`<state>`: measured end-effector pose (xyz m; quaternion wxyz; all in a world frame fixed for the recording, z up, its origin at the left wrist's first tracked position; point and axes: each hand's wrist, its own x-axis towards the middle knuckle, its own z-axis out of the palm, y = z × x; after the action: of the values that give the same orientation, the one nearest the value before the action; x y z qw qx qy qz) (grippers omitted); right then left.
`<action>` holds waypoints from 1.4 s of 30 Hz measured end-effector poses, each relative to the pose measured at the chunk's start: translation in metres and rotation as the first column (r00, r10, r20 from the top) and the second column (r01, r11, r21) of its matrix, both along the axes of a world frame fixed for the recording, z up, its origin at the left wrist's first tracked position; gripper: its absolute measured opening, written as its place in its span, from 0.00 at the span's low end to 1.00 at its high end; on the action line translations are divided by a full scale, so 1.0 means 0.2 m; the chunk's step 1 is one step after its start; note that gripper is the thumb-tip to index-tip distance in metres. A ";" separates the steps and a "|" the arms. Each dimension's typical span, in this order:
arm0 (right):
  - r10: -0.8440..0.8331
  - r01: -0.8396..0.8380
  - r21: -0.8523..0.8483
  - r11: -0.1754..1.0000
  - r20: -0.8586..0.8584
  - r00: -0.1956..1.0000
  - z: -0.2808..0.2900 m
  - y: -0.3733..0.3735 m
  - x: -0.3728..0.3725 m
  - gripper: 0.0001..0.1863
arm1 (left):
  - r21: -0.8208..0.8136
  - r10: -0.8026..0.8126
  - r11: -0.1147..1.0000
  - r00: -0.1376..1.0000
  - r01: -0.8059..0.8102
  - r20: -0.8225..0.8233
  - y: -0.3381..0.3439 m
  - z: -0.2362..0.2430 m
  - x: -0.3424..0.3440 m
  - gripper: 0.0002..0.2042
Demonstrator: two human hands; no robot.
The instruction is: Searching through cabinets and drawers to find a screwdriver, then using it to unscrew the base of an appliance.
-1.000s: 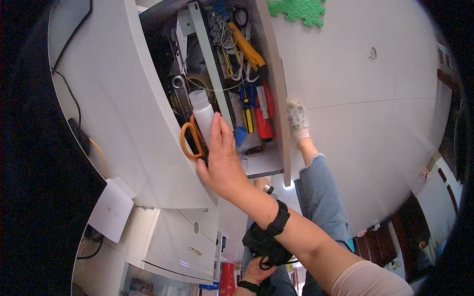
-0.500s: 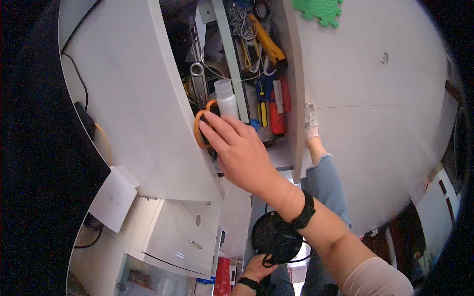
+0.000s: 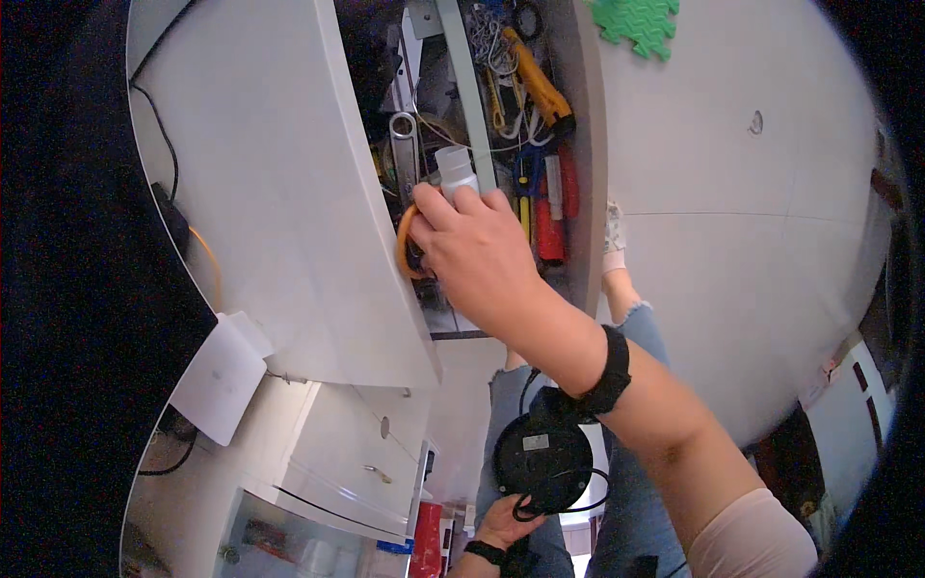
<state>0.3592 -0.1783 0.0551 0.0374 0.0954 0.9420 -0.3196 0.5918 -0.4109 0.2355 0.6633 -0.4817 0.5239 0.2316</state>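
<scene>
The right hand (image 3: 482,246) is inside the open drawer (image 3: 588,183), at its near part. Its fingers are bent over an orange loop handle (image 3: 404,250), which lies close to the left wall of the drawer; the fingertips are partly hidden, so I cannot tell if the grip is closed. The left hand (image 3: 508,525) is lower, over the legs, and it grips the bottom edge of a black round device (image 3: 540,448) with a black cable.

A white bottle (image 3: 457,166) lies just beyond the right fingers, and these cover its lower part. To the left of the bottle is a ring-ended wrench (image 3: 405,149). To its right, a pale divider strip (image 3: 467,87) runs along the drawer, and a thin cord crosses it. Beyond this strip are the other tools, crowded together.

Counting what I see: one bottle, one ring-ended wrench, one orange-yellow tool (image 3: 538,85) with a dark end, and two pale hooks near it. Two black wristbands are visible, one on each arm. On the floor, one green foam piece (image 3: 641,24) lies outside the drawer.
</scene>
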 end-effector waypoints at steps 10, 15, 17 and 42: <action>0.222 -0.227 -0.039 0.973 -0.104 0.970 0.01 0.19 -0.19 0.03 | 0.195 -0.247 0.950 0.969 0.243 -0.003 0.05 0.01 -0.11 0.08; 0.217 -0.209 0.088 0.974 -0.082 0.973 -0.04 0.26 -0.29 0.06 | 0.055 -0.084 0.995 0.994 0.081 0.062 0.02 0.00 -0.04 0.08; 0.236 -0.231 0.096 0.968 -0.050 0.970 -0.08 0.24 -0.30 0.06 | -0.063 0.039 0.997 0.999 -0.038 0.008 0.08 0.01 -0.08 0.08; -0.006 0.006 -0.114 0.993 0.002 1.000 -0.01 0.08 -0.05 0.11 | 0.098 -0.030 0.995 1.000 0.029 0.009 -0.03 -0.02 -0.04 0.15</action>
<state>0.3493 -0.1621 0.0525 0.0426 0.0961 0.9219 -0.3730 0.5841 -0.4172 0.2322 0.6921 -0.4419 0.5156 0.2447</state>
